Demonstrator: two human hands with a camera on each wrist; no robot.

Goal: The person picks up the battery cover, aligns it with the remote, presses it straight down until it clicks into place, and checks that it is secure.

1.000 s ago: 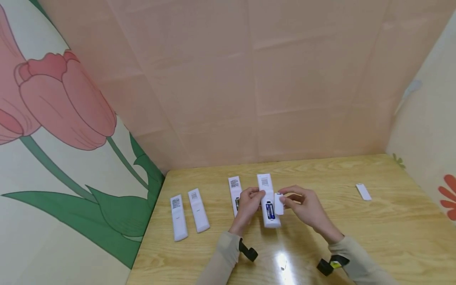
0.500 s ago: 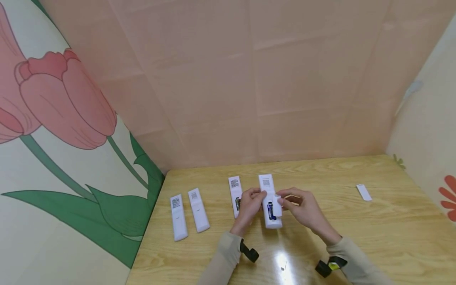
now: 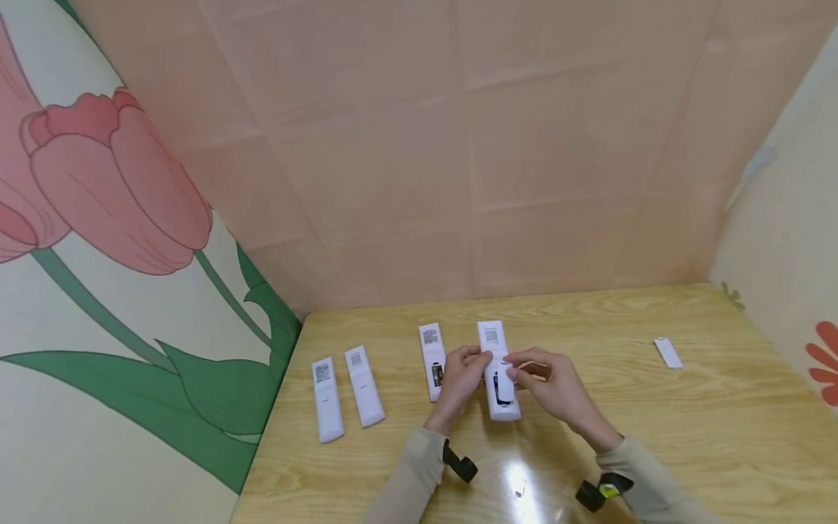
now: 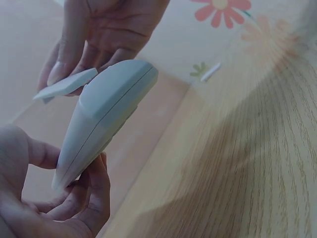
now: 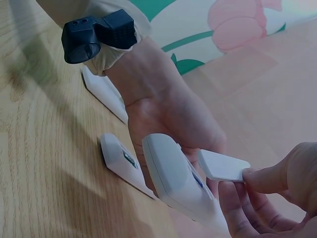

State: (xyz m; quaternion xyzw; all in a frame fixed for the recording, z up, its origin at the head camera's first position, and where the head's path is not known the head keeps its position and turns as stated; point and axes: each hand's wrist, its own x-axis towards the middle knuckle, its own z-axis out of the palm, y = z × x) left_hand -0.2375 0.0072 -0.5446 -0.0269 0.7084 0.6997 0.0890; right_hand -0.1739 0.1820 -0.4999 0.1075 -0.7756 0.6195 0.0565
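Note:
A white remote control [image 3: 492, 336], back side up, is gripped along its side by my left hand [image 3: 461, 377], thumb on its back. In the left wrist view the remote [image 4: 111, 99] is lifted off the table. My right hand [image 3: 553, 382] pinches a white battery cover [image 3: 507, 384] between thumb and fingers. The cover hangs over the battery compartment and hides most of it. In the right wrist view the cover [image 5: 223, 166] is tilted and apart from the remote, with a bit of blue battery [image 5: 198, 179] showing.
Left of my left hand lies another remote [image 3: 431, 349] with its battery compartment uncovered. Two more remotes, one [image 3: 329, 407] far left and one [image 3: 366, 393] beside it, lie face down with covers on. A loose battery cover [image 3: 668, 353] rests at the right of the wooden table [image 3: 733, 437].
My right hand has moved the battery cover leftward from beside the remote to over its battery compartment, hiding most of the batteries. The left hand and remote have shifted slightly right.

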